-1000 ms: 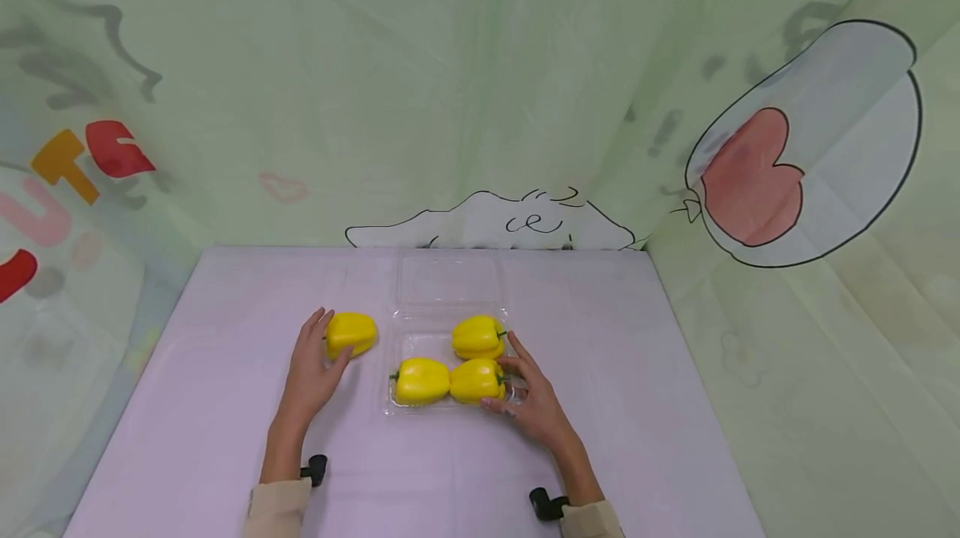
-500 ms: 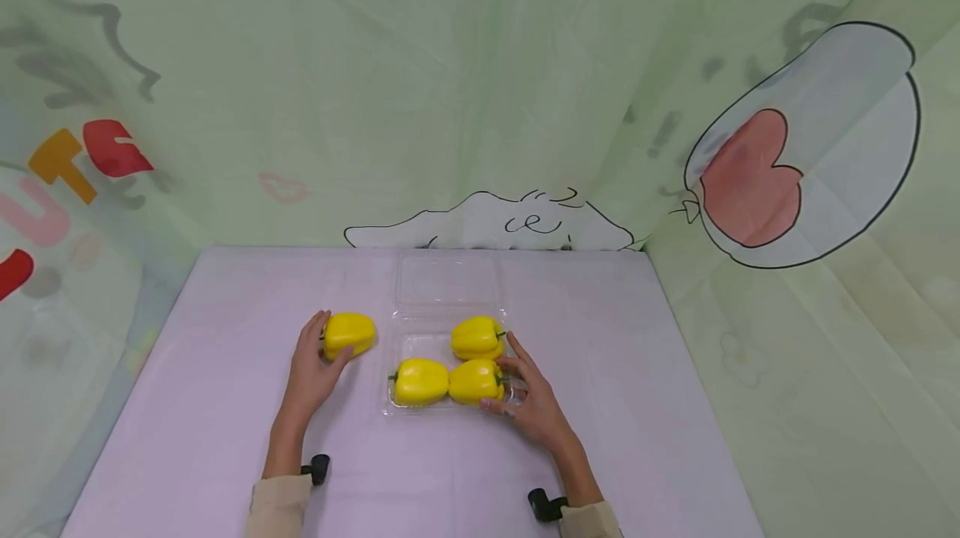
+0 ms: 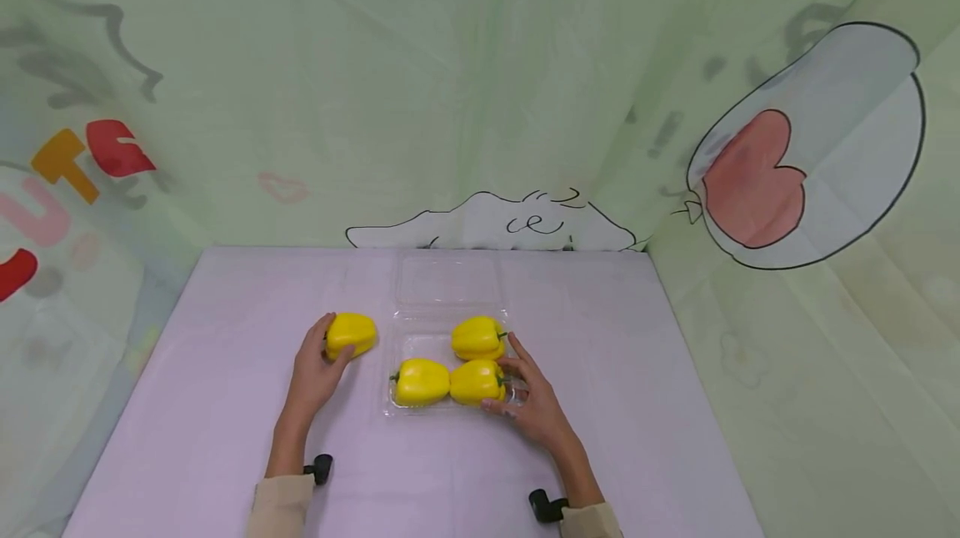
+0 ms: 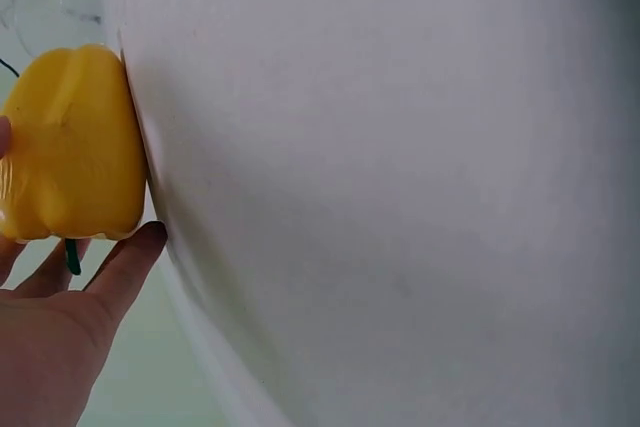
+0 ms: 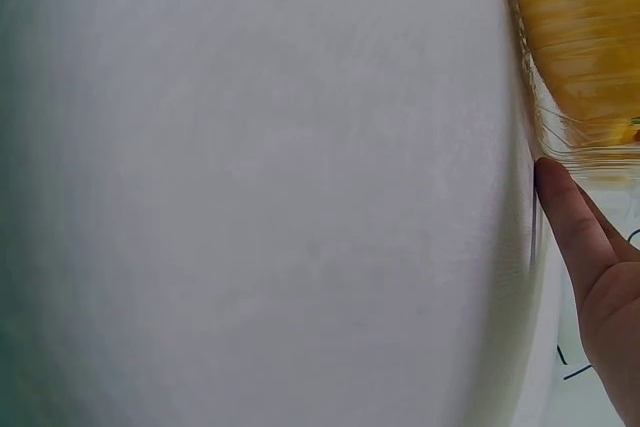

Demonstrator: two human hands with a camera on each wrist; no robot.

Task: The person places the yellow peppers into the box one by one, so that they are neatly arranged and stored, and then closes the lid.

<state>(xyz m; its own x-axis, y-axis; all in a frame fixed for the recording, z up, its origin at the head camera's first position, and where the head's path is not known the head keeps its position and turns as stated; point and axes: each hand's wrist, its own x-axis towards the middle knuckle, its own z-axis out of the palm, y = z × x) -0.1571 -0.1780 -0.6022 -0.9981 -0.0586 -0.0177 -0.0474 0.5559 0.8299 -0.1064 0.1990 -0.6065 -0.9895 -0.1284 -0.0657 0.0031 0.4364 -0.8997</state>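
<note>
My left hand point(image 3: 313, 371) holds a yellow bell pepper point(image 3: 352, 334) by its stem end, left of a clear plastic clamshell container point(image 3: 420, 344). In the left wrist view, the thumb is on one side of this pepper point(image 4: 75, 147) and fingers reach past its green stem; it appears to rest on the table. The container holds three more yellow peppers: front left point(image 3: 422, 381), front right point(image 3: 477, 382) and back right point(image 3: 478, 338). My right hand point(image 3: 536, 409) grips the container's right side near the front corner. In the right wrist view, a fingertip touches the container's lower edge point(image 5: 545, 147).
The container's lid point(image 3: 450, 278) lies folded back toward the rear edge of the pale cloth-covered table point(image 3: 600, 338). Green printed curtains point(image 3: 480, 87) stand behind and at both sides. A black camera mount sits on each wrist.
The fingers of my left hand have drawn in closer around the loose pepper. The right hand, the container and its peppers look unmoved.
</note>
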